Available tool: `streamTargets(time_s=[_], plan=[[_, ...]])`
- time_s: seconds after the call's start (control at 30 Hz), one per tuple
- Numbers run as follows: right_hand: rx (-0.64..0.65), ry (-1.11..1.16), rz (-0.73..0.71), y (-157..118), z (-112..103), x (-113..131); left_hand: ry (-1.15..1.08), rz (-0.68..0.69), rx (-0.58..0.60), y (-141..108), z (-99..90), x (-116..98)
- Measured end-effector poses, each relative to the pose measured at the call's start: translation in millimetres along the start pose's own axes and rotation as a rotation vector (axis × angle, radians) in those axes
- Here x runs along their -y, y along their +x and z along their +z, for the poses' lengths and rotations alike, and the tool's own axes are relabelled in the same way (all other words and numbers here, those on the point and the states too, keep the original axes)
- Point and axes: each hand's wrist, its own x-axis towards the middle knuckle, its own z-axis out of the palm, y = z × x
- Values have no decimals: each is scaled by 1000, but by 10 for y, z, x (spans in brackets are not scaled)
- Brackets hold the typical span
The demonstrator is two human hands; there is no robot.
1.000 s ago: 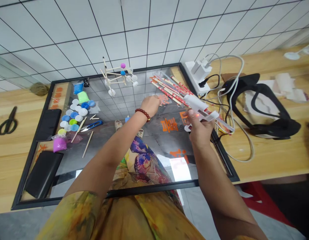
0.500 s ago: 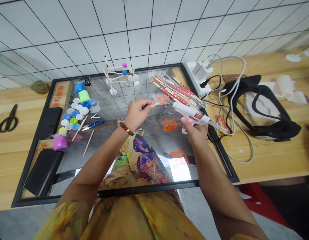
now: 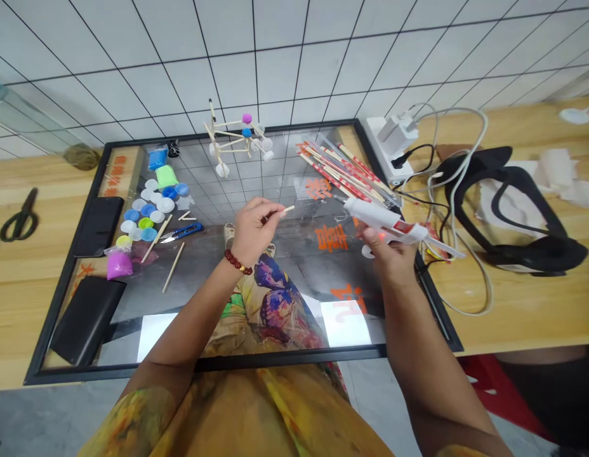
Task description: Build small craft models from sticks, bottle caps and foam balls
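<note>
My left hand [image 3: 257, 230] is closed, pinching a short wooden stick [image 3: 288, 209] whose tip pokes out to the right, above the glass tabletop. In my right hand [image 3: 390, 252] I grip a white hot glue gun [image 3: 377, 214], its nozzle pointing left and a clear glue stick [image 3: 444, 246] sticking out of its rear. A small red light glows near my thumb. Just behind the glue gun lies a bundle of chopsticks [image 3: 346, 171] in red-printed wrapping. Toward the wall stands a small stick frame [image 3: 232, 141] with white, blue and pink caps on it.
At left lie several bottle caps [image 3: 165, 204], blue snips [image 3: 183, 232], loose sticks [image 3: 173, 266], bags of coloured clay [image 3: 119, 264], a phone [image 3: 99, 226], a black case [image 3: 89, 322] and scissors [image 3: 21, 219]. A power strip [image 3: 387, 149], cables and a black headset frame [image 3: 513, 216] occupy the right.
The view has shifted slightly. My right hand has moved a little right with the glue gun, widening the gap from my left hand, which has come down slightly with the stick still pinched.
</note>
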Motion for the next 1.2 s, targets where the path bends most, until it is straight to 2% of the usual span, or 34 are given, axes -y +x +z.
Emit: streamTargets(time_s=[0.07,0.17,0.23,0.43,0.7,0.9,1.2], plan=[[35,-28,-35,-24,32,25,-16,-3,27,-20,12,2],[185,-121,-70,-79,110,71,-26,0,48,-58,43,6],[220,-152,-79,-105,144,89,-26,6,48,-73,55,5],[152,-165,-64,-112,140,89,-25,19,48,-83,68,-17],[166,-119,-11,-120,136,78,-31,-26,68,-94,90,-43],[142,-58,48,-163,132,-17,-50,-23,58,-100,88,-56],[135,-75,20,-153,123,-12,-20,-4,55,-115,101,-39]])
